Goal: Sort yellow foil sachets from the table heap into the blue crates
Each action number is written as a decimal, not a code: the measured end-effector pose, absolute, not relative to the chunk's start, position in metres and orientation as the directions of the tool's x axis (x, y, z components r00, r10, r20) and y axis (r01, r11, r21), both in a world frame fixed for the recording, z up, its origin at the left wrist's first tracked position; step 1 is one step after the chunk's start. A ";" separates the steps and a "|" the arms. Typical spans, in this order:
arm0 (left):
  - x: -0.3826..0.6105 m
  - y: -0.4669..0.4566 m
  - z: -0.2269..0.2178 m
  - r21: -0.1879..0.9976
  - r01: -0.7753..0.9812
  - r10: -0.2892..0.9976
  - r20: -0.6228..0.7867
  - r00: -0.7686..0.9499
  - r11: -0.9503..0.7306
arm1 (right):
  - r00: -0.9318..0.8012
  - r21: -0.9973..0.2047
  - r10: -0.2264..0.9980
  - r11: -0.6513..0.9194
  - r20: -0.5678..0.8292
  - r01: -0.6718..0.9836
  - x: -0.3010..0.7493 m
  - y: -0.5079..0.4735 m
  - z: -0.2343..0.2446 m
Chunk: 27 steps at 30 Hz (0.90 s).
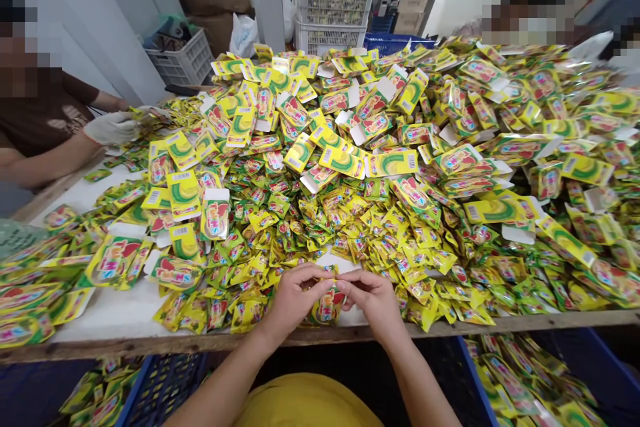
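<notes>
Both hands (333,297) pinched (fingertips together) on one yellow packet (327,307)

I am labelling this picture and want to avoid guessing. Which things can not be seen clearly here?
- Head view: the small yellow-green foil sachet is mostly covered by the left hand and right hand.
- Print on the piled packets: too small to read.
- Blue plastic crate: cut by the bottom edge and hidden under the wooden table edge.
</notes>
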<state>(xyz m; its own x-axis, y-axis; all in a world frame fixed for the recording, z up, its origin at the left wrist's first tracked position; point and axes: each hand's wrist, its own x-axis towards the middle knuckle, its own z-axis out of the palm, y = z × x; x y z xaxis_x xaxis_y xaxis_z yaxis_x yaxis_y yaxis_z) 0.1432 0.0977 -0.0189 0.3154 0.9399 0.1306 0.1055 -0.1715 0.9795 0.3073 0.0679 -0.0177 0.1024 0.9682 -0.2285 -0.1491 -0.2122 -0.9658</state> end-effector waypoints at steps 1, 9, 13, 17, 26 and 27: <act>0.143 0.099 -0.019 0.980 0.108 0.937 0.125 0.326 -0.168 | 0.092 -0.968 0.970 -0.210 -0.224 -0.134 0.309 0.069 -0.018; 0.132 0.097 -0.022 0.933 0.108 0.861 0.266 0.435 -0.342 | 0.071 -0.945 0.971 0.204 0.229 0.256 0.305 0.047 -0.034; 0.128 0.087 -0.031 0.885 0.120 0.808 0.345 0.477 -0.449 | -0.084 -0.859 0.941 0.334 0.328 0.387 0.314 0.045 -0.028; 0.141 0.082 -0.028 0.872 0.213 0.775 0.251 0.580 -0.441 | -0.085 -0.596 0.889 0.370 0.450 0.712 0.347 0.107 0.002; -0.011 0.060 0.024 0.901 0.375 0.939 -0.299 0.172 0.218 | -0.152 -0.079 0.905 0.199 0.398 0.977 0.385 0.216 0.017; -0.044 0.047 0.017 0.846 0.461 0.900 -0.391 0.192 0.269 | -0.177 -0.099 0.905 0.231 0.387 0.968 0.385 0.211 0.015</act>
<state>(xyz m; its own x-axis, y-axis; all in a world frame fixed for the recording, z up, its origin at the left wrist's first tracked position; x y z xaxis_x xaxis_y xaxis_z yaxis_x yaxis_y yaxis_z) -0.0442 0.0473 0.0175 0.1919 0.9000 -0.3913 0.4609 0.2694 0.8456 0.3854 0.2115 0.0147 -0.1770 0.9051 0.3867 0.9678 0.2314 -0.0986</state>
